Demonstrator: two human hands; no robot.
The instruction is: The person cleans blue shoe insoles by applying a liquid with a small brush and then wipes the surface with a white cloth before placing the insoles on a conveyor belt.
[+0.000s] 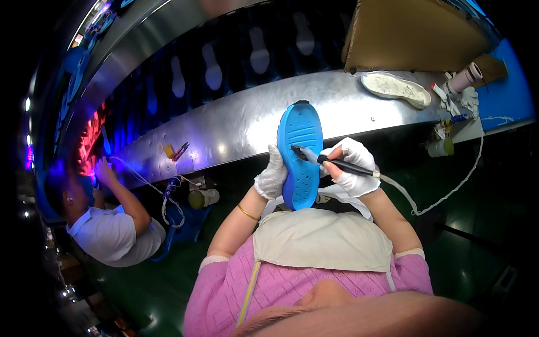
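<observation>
A blue shoe sole (pixel 304 132) is held up lengthwise in front of me, its inner face with ridges and small holes turned towards me. My left hand (pixel 272 176), in a white glove, is closed on the sole's left edge. My right hand (pixel 357 182), in a white glove that leaves some fingertips bare, is closed round the black handle of a brush (pixel 339 163). A pale tube (pixel 400 192) runs from the handle's rear end. The brush's dark bristles touch the sole's inner face around its middle.
Beyond the sole runs a metal ledge (pixel 219 121), with a dark line carrying several soles behind it. On the right are a white sole (pixel 396 89), a cardboard box (pixel 415 36) and a pink cylinder (pixel 466 77). A co-worker (pixel 115 230) sits at left, near pliers (pixel 180 151).
</observation>
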